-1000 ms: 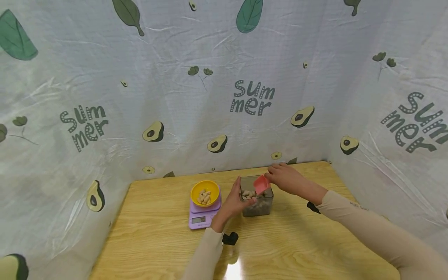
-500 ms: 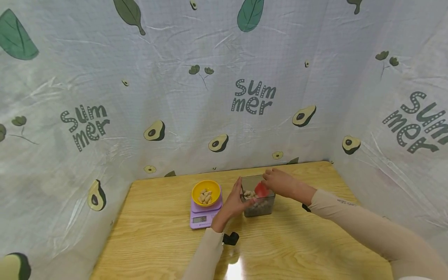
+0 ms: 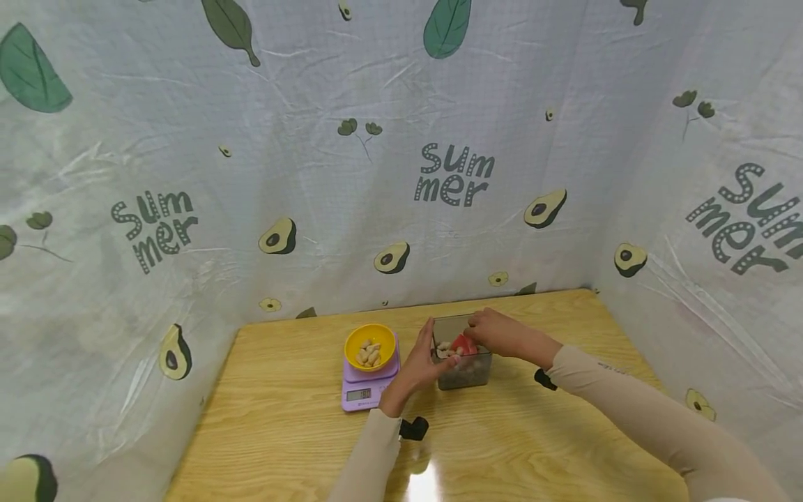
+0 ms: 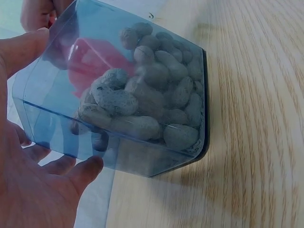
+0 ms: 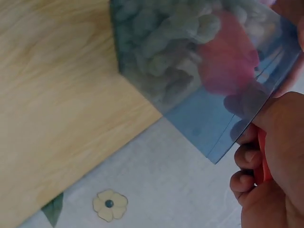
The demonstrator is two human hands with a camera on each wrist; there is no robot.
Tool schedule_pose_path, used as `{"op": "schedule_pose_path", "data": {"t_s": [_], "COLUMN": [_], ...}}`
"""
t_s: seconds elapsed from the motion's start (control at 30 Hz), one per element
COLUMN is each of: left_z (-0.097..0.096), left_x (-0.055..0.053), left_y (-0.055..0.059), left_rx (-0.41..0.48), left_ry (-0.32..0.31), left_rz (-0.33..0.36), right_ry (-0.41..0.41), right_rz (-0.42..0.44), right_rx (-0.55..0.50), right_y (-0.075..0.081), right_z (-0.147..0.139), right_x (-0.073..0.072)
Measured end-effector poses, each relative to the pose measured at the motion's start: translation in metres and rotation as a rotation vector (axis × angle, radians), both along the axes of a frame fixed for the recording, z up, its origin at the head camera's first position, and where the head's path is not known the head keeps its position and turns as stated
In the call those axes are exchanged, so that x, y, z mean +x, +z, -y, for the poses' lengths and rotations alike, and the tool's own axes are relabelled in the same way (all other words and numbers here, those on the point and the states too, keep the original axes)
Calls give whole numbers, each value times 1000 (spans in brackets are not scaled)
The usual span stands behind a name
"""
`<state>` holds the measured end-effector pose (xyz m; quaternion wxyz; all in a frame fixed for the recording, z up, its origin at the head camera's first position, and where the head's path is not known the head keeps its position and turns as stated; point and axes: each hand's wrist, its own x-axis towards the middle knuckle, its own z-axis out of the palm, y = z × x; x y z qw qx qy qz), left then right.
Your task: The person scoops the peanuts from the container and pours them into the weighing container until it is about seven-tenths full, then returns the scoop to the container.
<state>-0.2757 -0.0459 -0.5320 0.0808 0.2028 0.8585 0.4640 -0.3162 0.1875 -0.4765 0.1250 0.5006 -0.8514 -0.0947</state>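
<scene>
1. At the far left, a white sheet [image 3: 81, 279] printed with avocados and leaves hangs beside and behind the wooden tabletop [image 3: 276, 390].
2. Next, a purple scale [image 3: 371, 385] lies on the tabletop, its small display lit with digits too small to read surely.
3. A yellow bowl [image 3: 380, 332] sits on the scale, with a few peanuts [image 3: 369, 354] inside.
4. The left hand [image 3: 415, 366] has its grip on the container, thumb and fingers spread across a corner near the rim.
5. The clear grey container [image 3: 464, 376] stands on the tabletop right of the scale, with more peanuts heaped inside.
6. A red scoop [image 3: 464, 344] is inside the container, its bowl against the nuts.
7. The right hand [image 3: 503, 333] reaches over the right side, its grip curled round the scoop's handle.
</scene>
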Motion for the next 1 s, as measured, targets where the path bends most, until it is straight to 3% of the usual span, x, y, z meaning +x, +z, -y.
{"op": "schedule_pose_path", "data": {"t_s": [0.23,0.43,0.73,1.0], "left_z": [0,2,1,2], "left_x": [1,3,4,6], "left_y": [-1,2,4,3], "left_rx": [-11,-9,-5,-8], "left_ry": [18,22,27,28], "left_rz": [8,21,44,51], "right_ry": [-27,-42,-176,-262], "right_rz": [56,41,180,232], "right_rx": [-163,-192,-356,-391], "right_y": [-5,-9,-9,-15], "right_z": [-1,8,-5,-13], "right_x": [1,3,2,10]}}
